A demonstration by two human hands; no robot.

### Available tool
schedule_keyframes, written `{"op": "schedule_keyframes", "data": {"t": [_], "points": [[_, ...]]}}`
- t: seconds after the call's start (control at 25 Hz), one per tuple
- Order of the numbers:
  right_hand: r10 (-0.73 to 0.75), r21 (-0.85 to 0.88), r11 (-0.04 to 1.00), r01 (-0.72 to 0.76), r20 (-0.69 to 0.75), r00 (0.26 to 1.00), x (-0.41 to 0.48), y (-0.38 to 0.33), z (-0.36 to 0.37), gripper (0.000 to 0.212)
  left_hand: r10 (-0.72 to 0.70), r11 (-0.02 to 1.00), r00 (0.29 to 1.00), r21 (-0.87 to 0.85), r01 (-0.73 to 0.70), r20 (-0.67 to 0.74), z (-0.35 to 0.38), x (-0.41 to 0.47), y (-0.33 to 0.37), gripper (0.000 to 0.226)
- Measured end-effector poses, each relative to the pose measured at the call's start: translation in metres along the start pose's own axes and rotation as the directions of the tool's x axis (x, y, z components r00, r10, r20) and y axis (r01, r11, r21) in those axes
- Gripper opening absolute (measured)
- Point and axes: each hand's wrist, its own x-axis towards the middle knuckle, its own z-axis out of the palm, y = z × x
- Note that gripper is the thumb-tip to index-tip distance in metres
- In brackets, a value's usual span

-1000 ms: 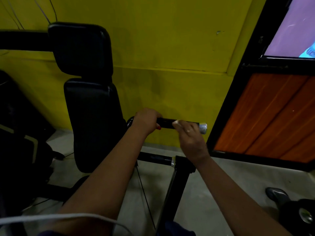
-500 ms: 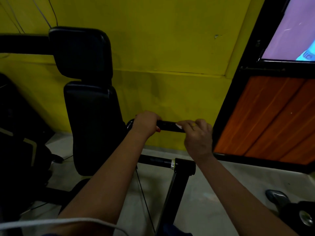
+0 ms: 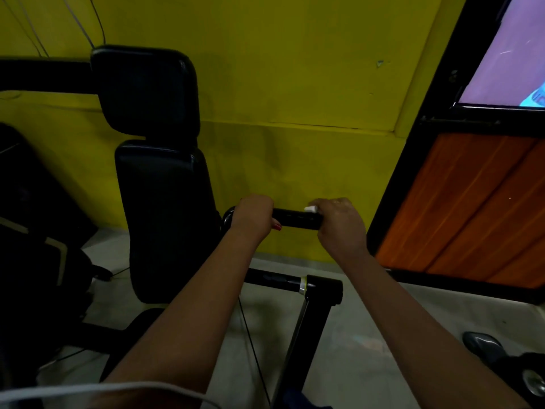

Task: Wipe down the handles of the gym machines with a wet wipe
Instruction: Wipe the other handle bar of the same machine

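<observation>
A black horizontal machine handle (image 3: 296,219) runs across the middle of the view in front of the yellow wall. My left hand (image 3: 254,215) grips its left end, fingers curled round the bar. My right hand (image 3: 339,222) is wrapped over the handle's right end, hiding its metal cap. A small white wet wipe (image 3: 310,208) shows at the fingertips of that hand, pressed on top of the handle.
The machine's black padded seat back (image 3: 165,219) and headrest (image 3: 144,90) stand to the left. A lower black bar with a bracket (image 3: 321,286) crosses below the hands. An orange wood-panelled door (image 3: 472,208) stands to the right. Dark equipment sits at bottom right (image 3: 528,376).
My right hand with the wipe slid rightward along the handle, from mid-bar to over the end, covering the silver cap. My left hand kept its grip.
</observation>
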Motion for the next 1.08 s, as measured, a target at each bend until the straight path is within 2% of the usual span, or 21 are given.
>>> {"op": "schedule_keyframes", "data": {"t": [0.08,0.16,0.24,0.28,0.36,0.44,0.48,0.52,0.6,0.68,0.72,0.8,0.88,0.96,1.08], "points": [[0.197,-0.053,0.980,-0.191,0.181,0.963,0.029,-0.011,0.007,0.025,-0.011,1.000,1.000,-0.014,0.011,-0.001,-0.001,-0.001,0.001,0.040],[0.165,-0.060,0.986,-0.154,0.366,0.916,0.055,-0.031,0.021,0.020,-0.015,1.000,1.000,-0.010,0.014,-0.019,-0.002,-0.002,0.003,0.036],[0.060,-0.034,0.998,-0.051,0.389,0.919,0.059,-0.047,0.030,0.021,-0.021,1.000,0.999,-0.020,0.020,-0.034,-0.003,-0.002,0.003,0.031],[-0.005,-0.003,1.000,0.007,0.358,0.934,0.052,-0.047,0.032,0.024,-0.021,1.000,0.999,-0.022,0.020,-0.036,-0.004,-0.001,0.003,0.032],[-0.211,0.105,0.975,0.195,0.172,0.962,0.025,-0.033,0.026,0.038,-0.011,1.000,1.000,-0.005,0.011,-0.022,-0.004,0.000,0.002,0.038],[-0.404,0.059,0.909,0.412,-0.118,0.907,0.000,0.001,0.022,0.035,0.023,1.000,1.000,0.003,-0.023,-0.012,-0.002,0.001,0.001,0.044],[-0.439,0.002,0.894,0.448,-0.197,0.877,-0.009,0.017,0.020,0.030,0.049,0.999,0.999,0.003,-0.049,-0.016,0.000,0.001,0.001,0.048],[-0.407,-0.039,0.911,0.410,-0.233,0.883,-0.015,0.027,0.018,0.026,0.078,0.997,0.997,0.008,-0.078,-0.026,0.001,0.001,0.002,0.050],[-0.228,-0.099,0.973,0.208,-0.283,0.932,-0.013,0.025,0.027,0.027,0.114,0.993,0.993,0.035,-0.113,-0.038,0.004,0.003,0.002,0.045],[-0.110,-0.071,0.993,0.094,-0.270,0.956,-0.001,0.000,0.041,0.036,0.109,0.992,0.994,0.064,-0.108,-0.022,0.002,0.005,0.003,0.038],[-0.119,-0.051,0.993,0.110,-0.244,0.962,0.003,-0.012,0.045,0.040,0.100,0.992,0.995,0.081,-0.099,-0.008,0.001,0.006,0.004,0.037],[-0.237,-0.082,0.971,0.225,-0.210,0.948,0.002,-0.016,0.044,0.042,0.091,0.989,0.996,0.114,-0.091,0.013,-0.001,0.007,0.005,0.037],[-0.328,-0.133,0.943,0.306,-0.209,0.921,-0.008,0.003,0.029,0.035,0.103,0.986,0.995,0.133,-0.104,0.015,0.002,0.007,0.006,0.036],[-0.264,-0.168,0.959,0.227,-0.247,0.932,-0.017,0.023,0.010,0.026,0.116,0.984,0.993,0.138,-0.114,-0.009,0.007,0.004,0.004,0.035],[-0.039,-0.174,0.985,-0.008,-0.263,0.964,-0.001,0.020,0.008,0.022,0.120,0.981,0.992,0.156,-0.114,-0.031,0.009,0.001,0.006,0.036]]}}
